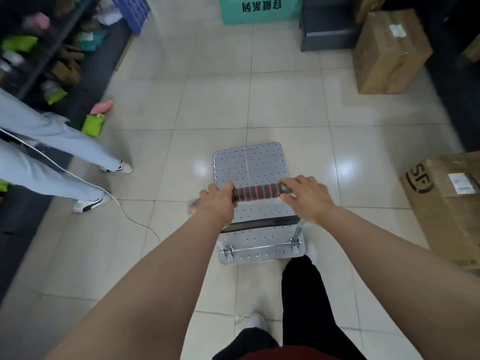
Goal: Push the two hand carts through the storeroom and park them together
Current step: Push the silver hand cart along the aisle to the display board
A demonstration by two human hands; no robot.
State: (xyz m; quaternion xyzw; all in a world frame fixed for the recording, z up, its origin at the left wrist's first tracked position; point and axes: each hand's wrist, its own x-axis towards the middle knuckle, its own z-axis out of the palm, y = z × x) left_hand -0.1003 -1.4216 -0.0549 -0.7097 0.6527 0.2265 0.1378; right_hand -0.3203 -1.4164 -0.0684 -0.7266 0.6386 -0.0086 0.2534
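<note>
- We find the fingers [291, 183] of the right hand [305, 196] curled over the right end of the cart handle [255, 192], thumb tucked beneath it; the grasp is closed on the bar.
- The left hand [215, 201] is wrapped round the left end of the same handle, knuckles up, fingers clenched on it.
- The handle carries a black foam sleeve with red rings, visible between our two hands. We take it as our landmark for what follows.
- Directly under and ahead of the handle lies the hand cart [250, 162] itself: a silver metal deck with rows of small studs, standing square on the tiled floor [207, 100].
- Just behind the handle, at the deck's near edge, we note a black crossbar [259, 223] and a hinged metal bracket rod [262, 247].
- Only this one cart is in view.
- Behind the handle, nearest the camera, are our own legs in black trousers [301, 302] with white shoes.
- Left of the handle, well apart, a second person stands in pale blue jeans [52, 141] and white trainers; a white cable [124, 211] trails across the floor near them.
- Further left and ahead, dark shelving [39, 61] holds green and pink packets, somewhat blurred.
- Right of the handle, near, sits a cardboard box [446, 209] marked "SF".
- Ahead and to the right, well apart, another cardboard box [389, 53] stands on the floor.
- Straight ahead of the handle, at the far end of the aisle, we note a teal carton [259, 9] with printed characters.
</note>
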